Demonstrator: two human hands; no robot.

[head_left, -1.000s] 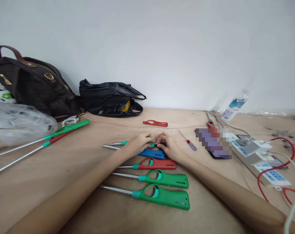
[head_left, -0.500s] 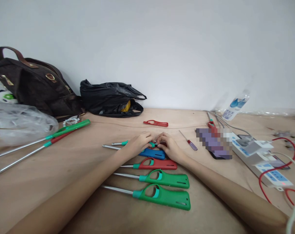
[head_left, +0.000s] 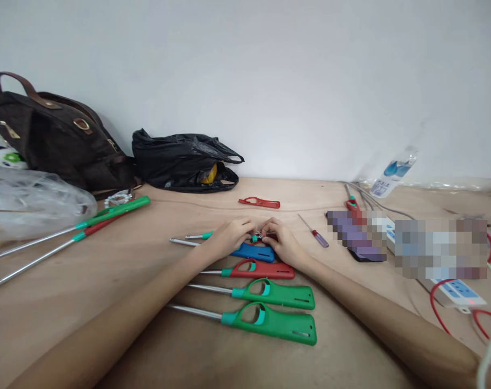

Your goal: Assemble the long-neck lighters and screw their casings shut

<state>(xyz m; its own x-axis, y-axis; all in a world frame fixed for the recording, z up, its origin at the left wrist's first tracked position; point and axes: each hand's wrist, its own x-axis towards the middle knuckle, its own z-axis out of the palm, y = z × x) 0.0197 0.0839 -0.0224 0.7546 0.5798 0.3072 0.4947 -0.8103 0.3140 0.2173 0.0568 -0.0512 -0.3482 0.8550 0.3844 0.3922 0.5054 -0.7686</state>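
My left hand [head_left: 229,237] and my right hand [head_left: 281,240] meet over an opened gas lighter [head_left: 255,238] with teal parts and a metal tube [head_left: 193,236]; small pale wires or parts show between my fingertips. My left fingers are closed on the lighter's front. On its dark red handle end, my right fingers pinch something too small to make out. Close below lies a blue lighter [head_left: 253,252], partly under my left hand. Lower down are a red lighter [head_left: 270,269] and two green lighters [head_left: 288,295], side by side. Beyond my hands lies a loose red half-shell [head_left: 265,203].
A screwdriver [head_left: 319,237] lies right of my hands, near a blurred phone [head_left: 365,253] and a white power strip [head_left: 458,294] with cables. A bottle [head_left: 393,173] leans at the wall. Two lighters [head_left: 119,208], a black bag [head_left: 180,162] and a backpack [head_left: 67,135] are left.
Both hands stay at the opened lighter, with only slight finger movement. The whole view has shifted a little.
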